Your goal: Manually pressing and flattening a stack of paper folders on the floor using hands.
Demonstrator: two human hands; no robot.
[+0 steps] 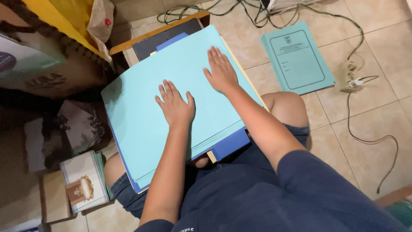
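Squarely across the seated person's lap lay a stack of light blue paper sheets (141, 111), smooth, matte and rectangular, and everything else can be placed from it. The left hand (175, 106) rested flat near the middle of the top sheet, fingers (165, 91) spread and straight, palm down, gripping nothing. The right hand (221, 71) pressed flat on the same sheet, just beyond the left hand and nearer the stack's far right edge, fingers likewise extended and holding nothing. Beneath the stack, a darker blue folder (229, 145) showed at the near right corner, with a thin cream strip of card beside it. Past the stack's far edge stood a wooden-framed dark board (161, 36) with a brown rim. On the tiled floor (382, 107) to the right of the stack, well apart from it, lay a teal printed folder (297, 58), flat, with a ruled border on its cover. Further right sat a pale power strip (351, 77) with thin dark cords trailing over the glossy beige tiles. To the left of the stack stood a cardboard box (47, 64), and nearer the person on that side a small pile of white booklets (83, 180) with an ornate gold emblem. The person wore a navy shirt (292, 193) and denim shorts.
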